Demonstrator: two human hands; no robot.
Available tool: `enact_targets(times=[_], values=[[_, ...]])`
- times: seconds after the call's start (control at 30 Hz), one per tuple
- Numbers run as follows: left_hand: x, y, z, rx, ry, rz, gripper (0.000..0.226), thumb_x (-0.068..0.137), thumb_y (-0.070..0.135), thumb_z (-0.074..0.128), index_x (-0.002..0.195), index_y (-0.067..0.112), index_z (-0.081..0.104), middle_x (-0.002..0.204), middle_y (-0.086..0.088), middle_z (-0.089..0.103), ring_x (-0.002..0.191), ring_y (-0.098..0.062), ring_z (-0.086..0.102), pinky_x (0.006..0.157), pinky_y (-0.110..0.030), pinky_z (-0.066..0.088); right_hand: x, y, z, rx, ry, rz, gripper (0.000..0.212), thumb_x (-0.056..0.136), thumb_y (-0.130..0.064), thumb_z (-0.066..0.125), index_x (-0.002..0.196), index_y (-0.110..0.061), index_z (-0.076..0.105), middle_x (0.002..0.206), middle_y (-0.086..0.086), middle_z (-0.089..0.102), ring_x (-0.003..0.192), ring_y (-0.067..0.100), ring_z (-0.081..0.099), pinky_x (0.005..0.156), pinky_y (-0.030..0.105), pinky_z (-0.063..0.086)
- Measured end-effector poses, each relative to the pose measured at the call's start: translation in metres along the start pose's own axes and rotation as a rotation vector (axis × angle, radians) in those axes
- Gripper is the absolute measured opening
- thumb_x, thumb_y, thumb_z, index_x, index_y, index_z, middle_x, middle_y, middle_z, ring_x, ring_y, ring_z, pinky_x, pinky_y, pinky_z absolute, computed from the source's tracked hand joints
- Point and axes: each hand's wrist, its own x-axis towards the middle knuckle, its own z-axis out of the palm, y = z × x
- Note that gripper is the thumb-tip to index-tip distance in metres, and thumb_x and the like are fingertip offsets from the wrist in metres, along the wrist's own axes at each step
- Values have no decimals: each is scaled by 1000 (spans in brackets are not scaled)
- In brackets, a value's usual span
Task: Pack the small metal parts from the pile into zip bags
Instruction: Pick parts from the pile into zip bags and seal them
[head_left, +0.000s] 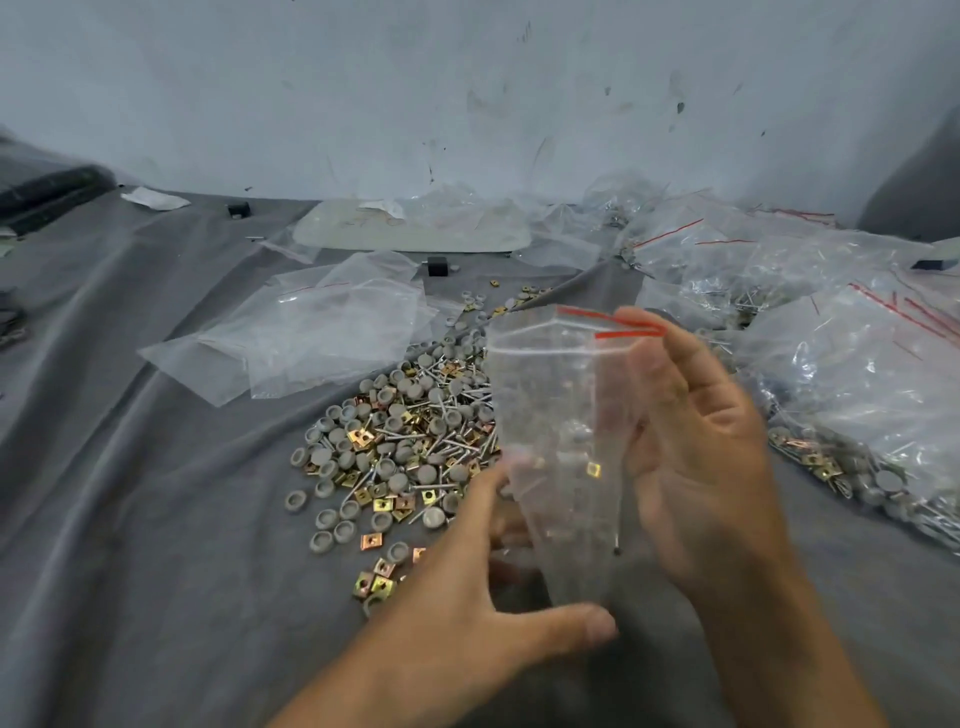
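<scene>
Underneath, grey cloth (156, 467) — scuffed wall (363, 78)

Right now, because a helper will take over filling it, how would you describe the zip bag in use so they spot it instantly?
Over the grey cloth, at the right edge of the pile of metal parts, the zip bag stands upright in the right hand. Unlike the bags lying on the cloth, it is held up in the air, mouth open and nearly empty.

I see a zip bag (561, 415) of clear thin plastic with glossy creases, pile (405, 441) of matt grey caps (320, 457), shiny yellow metal clips (363, 439) and silvery screws (444, 444), wrinkled matt grey cloth (156, 519) under them
</scene>
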Motion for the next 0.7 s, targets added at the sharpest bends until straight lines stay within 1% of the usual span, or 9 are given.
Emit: enact_targets(times=[0.07,0.17,0.27,0.33,0.4,0.47,0.53,0.63,0.7], values=[[-4,3,-3,188,-71,-1,85,65,70,82,134,67,33,126,32,61,116,8,59,99,-28,45,6,-9,-10,41,1,-7,44,78,-37,79,115,-16,68,104,1,76,93,12,71,81,25,57],[-4,5,-15,477,-103,35,53,75,76,66,123,57,52,114,34,64,105,8,61,90,-22,51,13,-22,-28,-18,24,-55,53,73,-44,83,113,-14,66,98,-3,76,88,10,70,80,24,57],[3,2,-38,683,68,82,24,87,57,65,107,45,61,97,31,66,85,9,63,73,-15,50,18,-30,-45,-180,65,-136,46,74,-51,83,107,-21,73,98,-5,76,87,10,67,83,25,55],[11,-3,-58,786,213,65,7,92,42,68,96,38,64,89,25,66,76,9,60,62,-10,43,18,-31,-53,-405,47,-222,35,80,-51,79,108,-30,75,94,-11,75,82,3,65,76,17,53],[19,-7,-75,876,290,18,5,93,38,68,91,38,63,86,23,65,80,7,59,64,-12,41,18,-28,-58,-616,-9,-255,31,84,-50,76,112,-38,74,91,-15,74,79,2,65,73,16,54],[27,-12,-83,922,297,0,6,94,38,66,95,42,61,91,24,64,86,5,57,68,-13,39,18,-23,-62,-797,-34,-269,33,85,-52,75,116,-42,72,94,-17,73,84,5,67,78,20,55],[33,-15,-83,940,298,33,9,94,37,67,101,39,62,96,22,62,91,2,55,73,-19,40,17,-16,-63,-927,-55,-281,34,85,-52,73,117,-42,69,99,-21,72,90,3,66,83,22,54],[40,-19,-76,975,233,79,25,92,40,67,117,34,64,104,19,58,104,-8,53,87,-29,44,14,-8,-55,-1035,-135,-261,40,82,-53,68,119,-38,69,109,-25,69,100,-3,63,87,17,49],[43,-21,-71,1041,157,61,37,93,48,63,126,31,62,110,13,55,111,-12,49,93,-31,41,11,-3,-50,-1069,-182,-244,45,81,-57,65,121,-37,69,114,-27,67,105,-6,61,90,12,45]])
